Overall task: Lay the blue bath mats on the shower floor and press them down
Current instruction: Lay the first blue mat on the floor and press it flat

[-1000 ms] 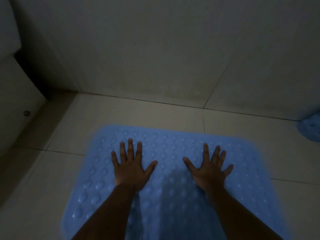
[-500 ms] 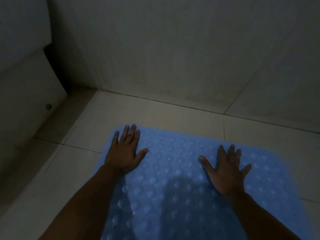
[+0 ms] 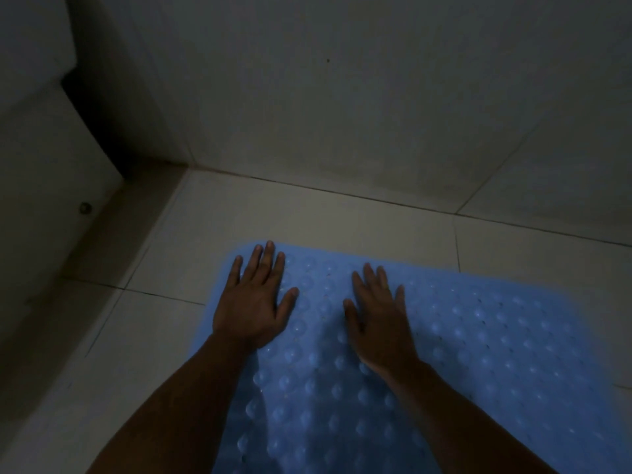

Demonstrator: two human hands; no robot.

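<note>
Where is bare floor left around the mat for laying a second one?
Bare tile runs between the blue bath mat far edge and the wall, and a wider patch lies left of the mat toward the dark step. The mat's far left corner is taken: left hand and right hand press flat there.

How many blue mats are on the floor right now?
1. The blue mat lies flat on the tiled floor, under both hands, left hand and right hand. Another could lie outside the picture.

Pale tiled shower floor (image 3: pixel 325 213), dim light; blue bath mat (image 3: pixel 478 354) apparently flat on it.
</note>
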